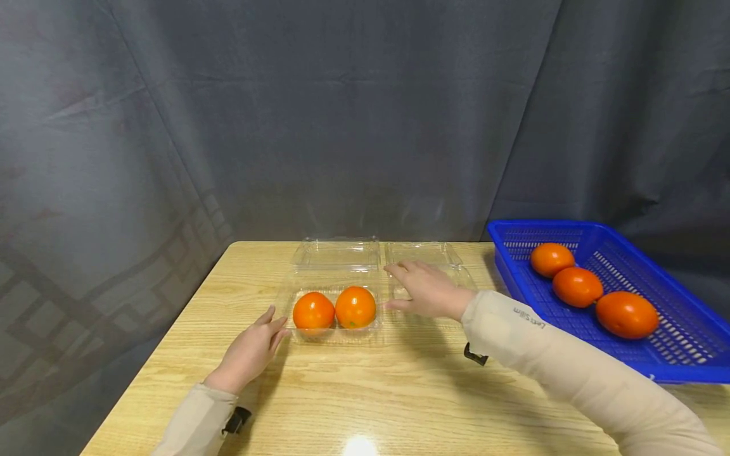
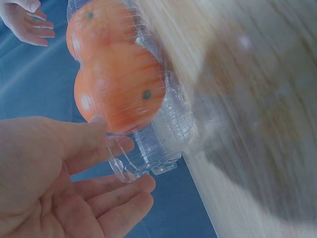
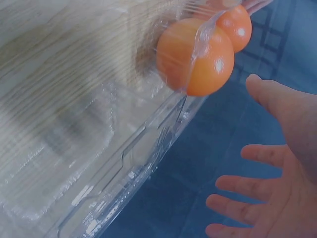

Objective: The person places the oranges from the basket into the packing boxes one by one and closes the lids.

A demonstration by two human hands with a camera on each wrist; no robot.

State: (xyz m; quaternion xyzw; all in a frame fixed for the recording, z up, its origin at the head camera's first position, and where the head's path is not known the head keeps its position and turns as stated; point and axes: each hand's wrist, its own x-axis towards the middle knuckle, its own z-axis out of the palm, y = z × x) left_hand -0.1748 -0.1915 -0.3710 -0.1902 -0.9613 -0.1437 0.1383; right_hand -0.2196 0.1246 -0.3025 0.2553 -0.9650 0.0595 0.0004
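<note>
Two round oranges sit side by side in a clear plastic clamshell box, its lid folded back behind it. My left hand is at the box's left end; in the left wrist view its thumb and fingertips are right at the clear rim, the fingers fairly straight. Over the front of a second clear box, just right of the oranges, my right hand hovers palm down. Its fingers are spread, with nothing in them, in the right wrist view.
A blue mesh basket stands at the right, with three orange fruits in a slanting row. The right forearm passes in front of its near left side. Behind the wooden table hangs a dark grey curtain.
</note>
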